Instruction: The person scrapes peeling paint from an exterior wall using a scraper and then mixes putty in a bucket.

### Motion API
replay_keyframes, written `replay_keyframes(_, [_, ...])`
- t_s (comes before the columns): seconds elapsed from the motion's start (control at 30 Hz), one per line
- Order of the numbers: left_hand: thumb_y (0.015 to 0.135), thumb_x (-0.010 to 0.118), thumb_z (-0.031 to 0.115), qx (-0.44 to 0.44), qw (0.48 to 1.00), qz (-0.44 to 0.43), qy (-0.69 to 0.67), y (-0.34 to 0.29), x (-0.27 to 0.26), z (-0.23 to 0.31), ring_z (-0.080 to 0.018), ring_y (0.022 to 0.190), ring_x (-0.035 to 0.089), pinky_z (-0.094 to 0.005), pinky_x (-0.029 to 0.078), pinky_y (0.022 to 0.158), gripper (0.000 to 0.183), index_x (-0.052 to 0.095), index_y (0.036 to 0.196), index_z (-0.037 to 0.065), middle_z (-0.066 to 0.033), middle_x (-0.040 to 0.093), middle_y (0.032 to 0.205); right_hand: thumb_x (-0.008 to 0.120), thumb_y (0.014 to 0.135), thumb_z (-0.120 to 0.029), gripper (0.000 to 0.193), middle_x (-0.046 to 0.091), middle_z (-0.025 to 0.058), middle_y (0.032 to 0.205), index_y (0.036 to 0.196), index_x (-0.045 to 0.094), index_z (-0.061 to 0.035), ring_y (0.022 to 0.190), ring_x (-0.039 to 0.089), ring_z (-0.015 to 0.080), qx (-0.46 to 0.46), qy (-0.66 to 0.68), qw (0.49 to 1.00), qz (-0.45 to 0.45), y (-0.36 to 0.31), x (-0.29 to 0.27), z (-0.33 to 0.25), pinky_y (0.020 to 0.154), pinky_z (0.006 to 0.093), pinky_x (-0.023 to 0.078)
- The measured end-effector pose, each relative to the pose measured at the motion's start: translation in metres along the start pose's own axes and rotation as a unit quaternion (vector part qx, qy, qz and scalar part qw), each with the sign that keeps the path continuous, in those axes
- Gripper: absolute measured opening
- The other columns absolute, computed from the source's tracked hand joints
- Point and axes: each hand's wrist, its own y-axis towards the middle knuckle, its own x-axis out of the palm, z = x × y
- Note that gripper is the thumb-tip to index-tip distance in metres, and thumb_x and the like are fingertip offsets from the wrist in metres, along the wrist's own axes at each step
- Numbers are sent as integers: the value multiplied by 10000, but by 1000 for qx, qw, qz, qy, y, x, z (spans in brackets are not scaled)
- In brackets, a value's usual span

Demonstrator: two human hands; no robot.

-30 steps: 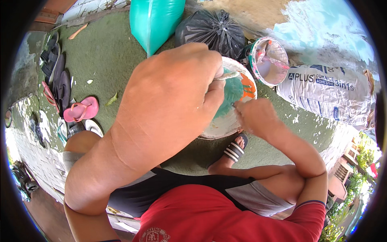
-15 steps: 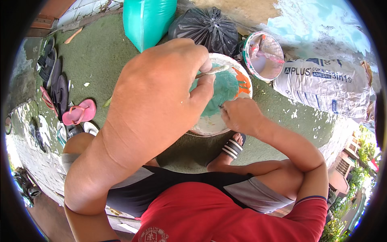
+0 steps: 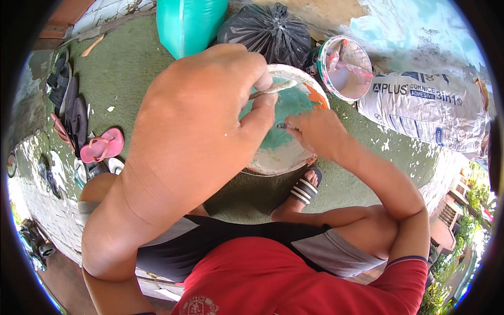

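Note:
My left hand [image 3: 210, 115] is raised close to the camera, its fingers pinched on a thin whitish stick [image 3: 278, 87] that reaches over a white bucket [image 3: 278, 160] of teal paint [image 3: 296, 105]. My right hand [image 3: 317, 131] is over the bucket's right side and grips a small dark object [image 3: 282, 126] at its fingertips, just under the left thumb. The left hand hides the bucket's left half. The bucket stands on green ground between my knees.
A second bucket [image 3: 344, 68] with pale pinkish paint stands behind, beside a black rubbish bag [image 3: 268, 31] and a teal sack [image 3: 191, 23]. A white printed sack [image 3: 425, 110] lies at right. A pink flip-flop [image 3: 102, 147] and dark sandals [image 3: 68, 100] lie left. My foot in a striped slide [image 3: 304, 189] rests by the bucket.
My right hand has moved left and up over the teal paint, closer to the left thumb. The left hand has drifted slightly left, uncovering more of the bucket.

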Motion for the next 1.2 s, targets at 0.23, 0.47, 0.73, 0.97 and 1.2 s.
replay_keyframes(0.23, [819,759,-27,12,1000,7,7,-1,0,-2,-88,600,389,-276,331,523,129,650,881,1,-5,425,690,648,968,-301,216,724,147,805,1034,739,-117,762,703,375,8,14,1000,11,-1,-18,-8,715,484,555])
replay_keyframes(0.47, [838,756,-42,-17,1000,-18,-3,-2,-1,0,-43,616,365,-237,298,519,130,655,906,1,25,419,706,640,964,-356,298,720,191,816,1007,734,-77,791,702,395,24,114,991,67,15,-6,11,740,492,551])
replay_keyframes(0.73, [857,752,-43,-46,999,-29,4,0,-1,3,-14,637,350,-208,276,525,121,650,910,-6,42,414,755,624,979,-364,336,721,197,834,990,711,-40,807,703,400,11,135,988,77,15,6,-8,755,506,545])
replay_keyframes(0.97, [866,744,-46,-51,998,-27,-23,0,-2,2,-14,644,348,-207,277,532,110,651,907,-6,46,409,759,623,982,-354,306,728,178,843,1010,714,-63,826,708,391,19,63,997,-30,9,-16,-14,754,513,547])
replay_keyframes(1.2, [866,749,-42,-63,997,-35,-17,0,-2,3,-15,648,351,-207,283,540,111,652,908,-8,47,410,753,589,984,-371,346,728,199,922,971,720,-51,936,706,377,52,136,988,46,33,5,1,838,521,544])
